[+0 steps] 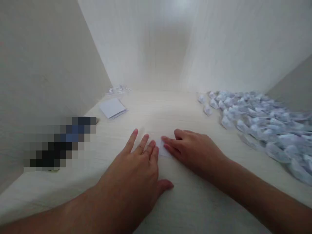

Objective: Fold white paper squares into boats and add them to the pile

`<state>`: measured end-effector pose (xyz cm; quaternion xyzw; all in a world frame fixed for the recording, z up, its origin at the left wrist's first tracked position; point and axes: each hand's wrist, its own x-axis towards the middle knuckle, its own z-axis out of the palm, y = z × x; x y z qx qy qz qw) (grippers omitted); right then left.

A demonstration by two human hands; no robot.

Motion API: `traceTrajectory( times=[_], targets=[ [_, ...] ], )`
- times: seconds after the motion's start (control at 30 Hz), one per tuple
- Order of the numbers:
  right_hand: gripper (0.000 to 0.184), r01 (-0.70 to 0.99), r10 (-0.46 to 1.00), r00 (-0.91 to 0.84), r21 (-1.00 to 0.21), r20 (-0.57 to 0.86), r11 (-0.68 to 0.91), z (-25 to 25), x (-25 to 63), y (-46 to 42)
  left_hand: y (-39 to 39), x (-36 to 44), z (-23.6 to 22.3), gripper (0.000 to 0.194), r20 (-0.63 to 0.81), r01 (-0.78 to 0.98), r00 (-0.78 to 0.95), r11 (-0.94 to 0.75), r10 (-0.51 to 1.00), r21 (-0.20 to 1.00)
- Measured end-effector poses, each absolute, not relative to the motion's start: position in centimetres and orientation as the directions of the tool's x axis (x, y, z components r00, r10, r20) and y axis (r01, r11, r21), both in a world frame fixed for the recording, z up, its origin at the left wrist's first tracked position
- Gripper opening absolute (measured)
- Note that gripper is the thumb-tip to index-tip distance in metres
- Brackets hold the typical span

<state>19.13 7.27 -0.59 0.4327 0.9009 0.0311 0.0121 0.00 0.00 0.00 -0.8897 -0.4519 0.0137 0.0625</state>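
A small folded piece of white paper lies on the pale tabletop between my hands, partly hidden by fingers. My left hand rests flat, its fingers spread and the tips of those nearest the paper touching its left edge; the thumb points right, off the paper. From the other side, my right hand holds the paper down on its right part. Two of its fingers reach out together over the sheet, and the others are curled in.
Many folded white paper pieces are heaped along the table's right side. At back left is a stack of white paper squares, with thin paper scraps behind it. A pixelated dark object lies at left. Walls enclose the table.
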Motion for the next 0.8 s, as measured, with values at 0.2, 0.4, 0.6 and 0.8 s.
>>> traceTrajectory(
  times=[0.2, 0.4, 0.6, 0.8],
  targets=[
    [0.038, 0.785, 0.785, -0.619, 0.057, 0.033, 0.617, -0.7, 19.6, 6.9, 1.0, -0.9, 1.9, 0.076, -0.102, 0.807, 0.589, -0.589, 0.802, 0.031],
    [0.038, 0.807, 0.805, -0.590, 0.042, 0.062, 0.589, -0.4, 19.7, 6.5, 3.0, -1.8, 3.1, 0.078, -0.168, 0.814, 0.580, -0.568, 0.797, 0.117],
    [0.034, 0.824, 0.820, -0.552, -0.055, 0.151, 0.564, -0.9, 19.8, 5.8, 5.3, -1.2, 2.0, 0.034, 0.112, 0.820, 0.544, -0.555, 0.832, 0.141],
    [0.037, 0.781, 0.846, -0.474, -0.326, 0.246, 0.532, -1.4, 20.1, 5.1, 7.3, -1.4, -0.6, 0.022, 0.181, 0.714, 0.579, -0.602, 0.795, 0.357]
  ],
)
